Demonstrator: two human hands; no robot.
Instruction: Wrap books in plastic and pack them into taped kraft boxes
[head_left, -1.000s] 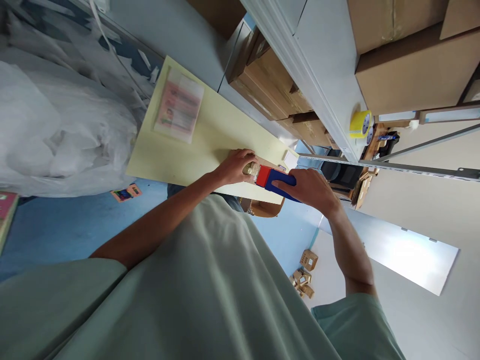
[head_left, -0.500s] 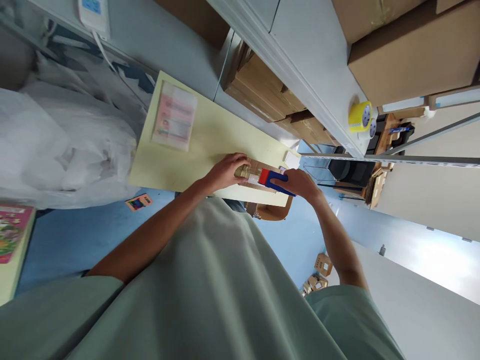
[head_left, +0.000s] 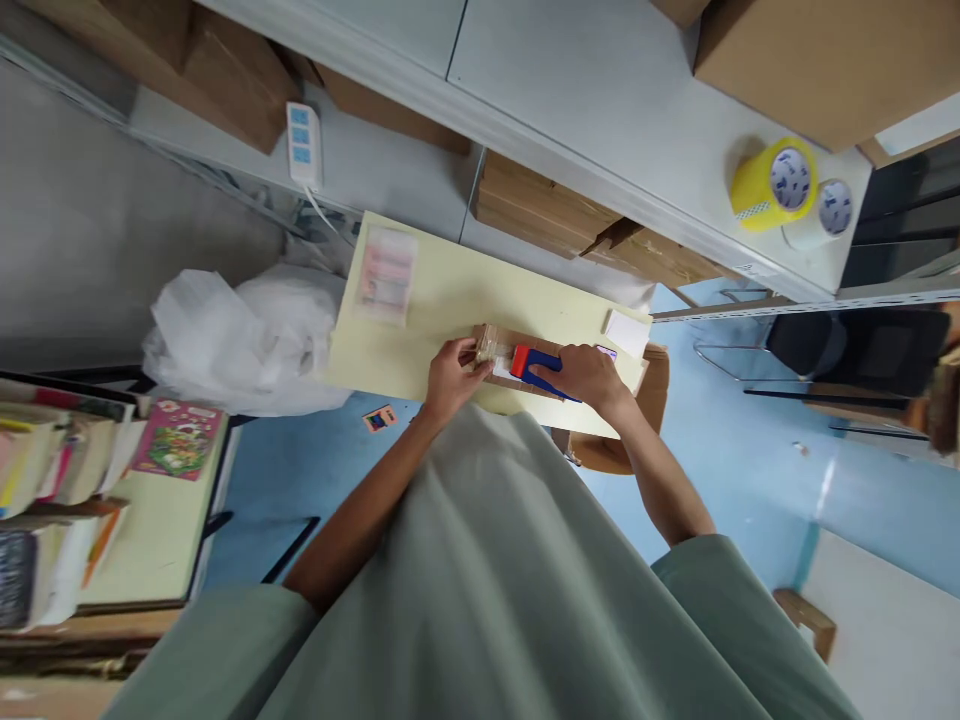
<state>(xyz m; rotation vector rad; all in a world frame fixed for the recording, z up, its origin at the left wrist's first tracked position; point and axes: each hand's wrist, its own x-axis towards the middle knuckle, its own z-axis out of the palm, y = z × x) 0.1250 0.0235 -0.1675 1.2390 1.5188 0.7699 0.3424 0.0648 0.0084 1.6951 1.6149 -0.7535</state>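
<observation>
A narrow brown cardboard box lies on the pale yellow table, with glossy clear tape at its left end. My left hand grips that end, thumb on the near side and fingers on the far side. My right hand is closed round a blue tape dispenser with a red front part. The dispenser's red end rests over the box, beside a whitish patch. The underside of the dispenser is hidden.
The table bears a pinkish printed packet and a white box. Tape rolls sit on the shelf. White plastic bags lie left, near a stack of books. An open carton stands under the table.
My view has swung, bringing the books and power strip further into sight. Both hands keep hold of the box and dispenser; the dispenser stays over the box.
</observation>
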